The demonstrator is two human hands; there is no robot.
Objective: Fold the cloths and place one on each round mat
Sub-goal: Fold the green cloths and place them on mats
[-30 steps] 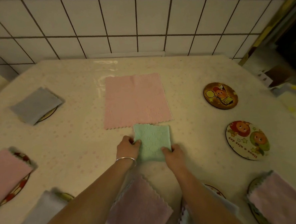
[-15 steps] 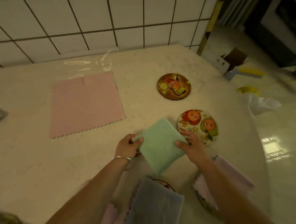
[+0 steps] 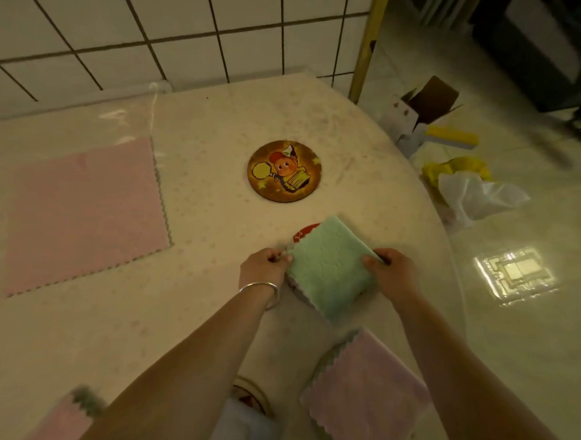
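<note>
Green cloth [image 3: 329, 268], folded into a small square, lies over a round mat [image 3: 306, 231] on the pale worktop [image 3: 208, 122], with only a red sliver of the mat showing at the cloth's 11 o'clock corner. Both forearms reach in from the bottom of the frame. The left hand [image 3: 263, 265], a silver bangle [image 3: 262, 288] on its wrist, has a narrow grip, pinching the cloth's 9 o'clock corner between thumb and curled fingers. The right hand [image 3: 391, 271] pinches the 3 o'clock corner, thumb on top. The cloth spans the gap between the two grips, turned like a diamond.

At 12 o'clock from the cloth a second cartoon mat [image 3: 284, 171] sits bare. A large pink cloth [image 3: 81, 212] lies unfolded at 9 o'clock. A folded pink cloth [image 3: 364, 392] rests at 6 o'clock.
</note>
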